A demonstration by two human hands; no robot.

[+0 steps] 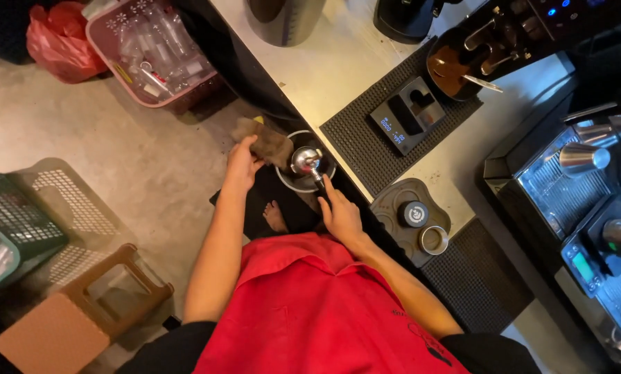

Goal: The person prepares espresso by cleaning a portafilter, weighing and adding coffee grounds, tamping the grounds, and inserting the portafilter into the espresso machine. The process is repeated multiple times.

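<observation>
My right hand (339,215) grips the black handle of a portafilter (308,161), whose round metal basket hangs over a steel bin (291,182) beside the counter edge. My left hand (242,163) holds a brown cloth (269,144) bunched against the left side of the portafilter's basket. A red apron covers my front below both arms.
On the counter lie a black ribbed mat (366,149) with a small digital scale (406,115), a grey tamping station (411,216) with tamper and metal ring, and a grinder tray (456,66). The espresso machine (581,187) stands right. On the floor: pink basket (154,55), green crate (12,221), wooden stool (89,305).
</observation>
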